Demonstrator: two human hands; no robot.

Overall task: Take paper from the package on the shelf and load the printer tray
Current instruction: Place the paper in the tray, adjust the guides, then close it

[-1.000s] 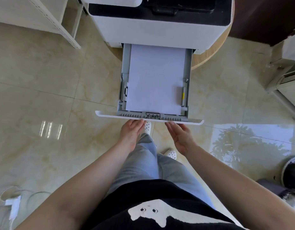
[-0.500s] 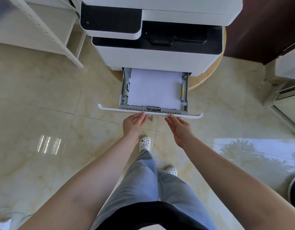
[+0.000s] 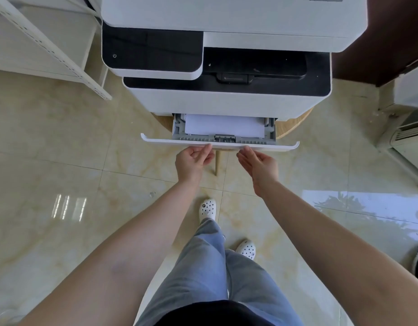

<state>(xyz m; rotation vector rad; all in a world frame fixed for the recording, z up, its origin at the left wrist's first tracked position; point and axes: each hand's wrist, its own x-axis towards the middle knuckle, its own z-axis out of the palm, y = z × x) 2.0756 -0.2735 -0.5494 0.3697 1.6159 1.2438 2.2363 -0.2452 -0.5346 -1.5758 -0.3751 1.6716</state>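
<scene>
A white and black multifunction printer [image 3: 226, 67] is sitting at twelve o'clock on a round wooden stand [image 3: 295, 123], and its grey plastic paper tray with a white front panel [image 3: 283, 147] is projecting from the base, only a short strip of it showing outside the housing. Inside that tray a flat stack of white paper [image 3: 223, 125] is lying between the grey side guides, its near edge sitting just behind the grey tab at the front of the tray. The left hand [image 3: 191, 162] is reaching toward the front panel at about eleven o'clock from the person's feet, fingers loosely curled and tips touching the lower edge of the panel, gripping nothing. The right hand [image 3: 259, 167] is reaching at about one o'clock, fingers extended and slightly spread, its tips meeting the same panel edge, also empty. A white metal shelf unit [image 3: 62, 60] is standing at ten o'clock; whether it holds any package cannot be told. White perforated clogs [image 3: 207, 209] are standing on the glossy beige marble-look floor tiles [image 3: 62, 161] below the hands.
</scene>
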